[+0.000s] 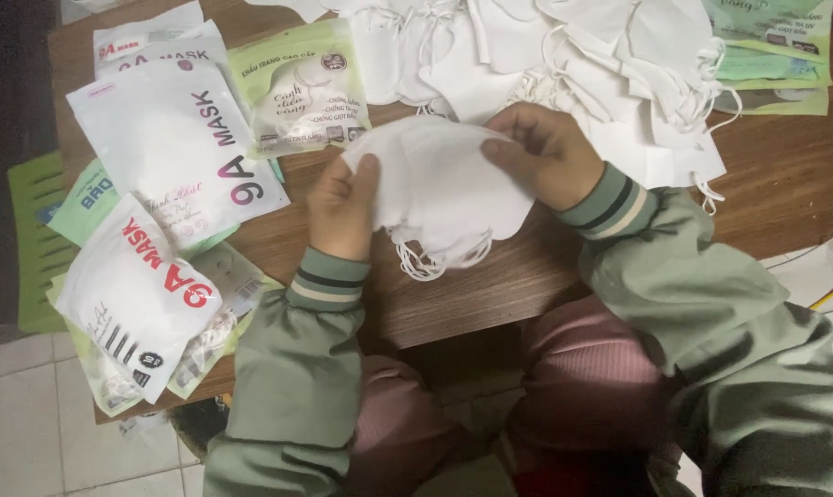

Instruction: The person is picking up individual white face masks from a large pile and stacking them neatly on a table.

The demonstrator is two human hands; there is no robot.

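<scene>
Both my hands hold a small stack of white face masks [444, 189] just above the wooden table [784, 175]. My left hand [341, 207] pinches the stack's left edge with the thumb on top. My right hand [543, 152] grips its upper right edge, fingers curled over it. White ear loops hang from the stack's lower edge. Green sleeves with striped cuffs cover both my wrists.
A big heap of loose white masks [563, 55] lies at the table's far side. White and green mask packets [172, 138] are spread over the left part, more green packets [775, 46] at the far right. A green slatted object [34, 239] lies left of the table, over a tiled floor.
</scene>
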